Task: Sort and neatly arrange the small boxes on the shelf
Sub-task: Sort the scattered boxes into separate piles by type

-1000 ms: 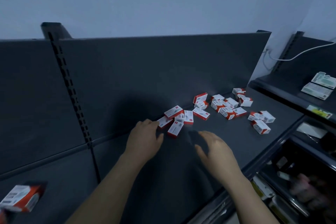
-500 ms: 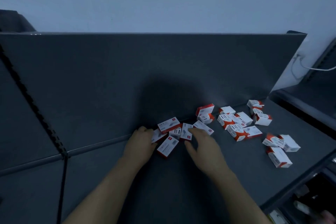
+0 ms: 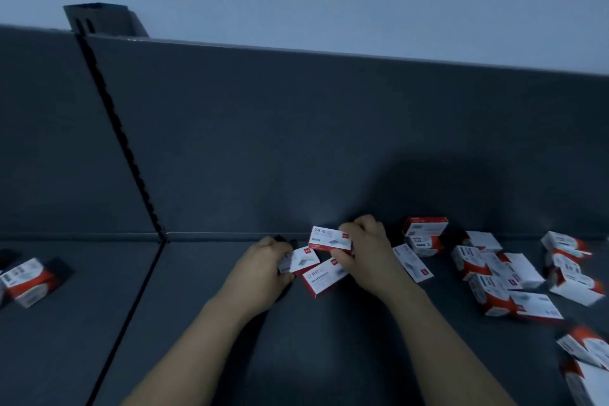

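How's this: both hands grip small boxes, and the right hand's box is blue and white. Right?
Not quite: the head view shows the right hand gripping a red and white box, not blue. The left hand grips another box.

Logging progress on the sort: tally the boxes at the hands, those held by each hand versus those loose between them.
left-held box, in left hand: 1
right-held box, in right hand: 1
loose box between them: 1
Total: 3
The pile on the right overlaps too much to count.
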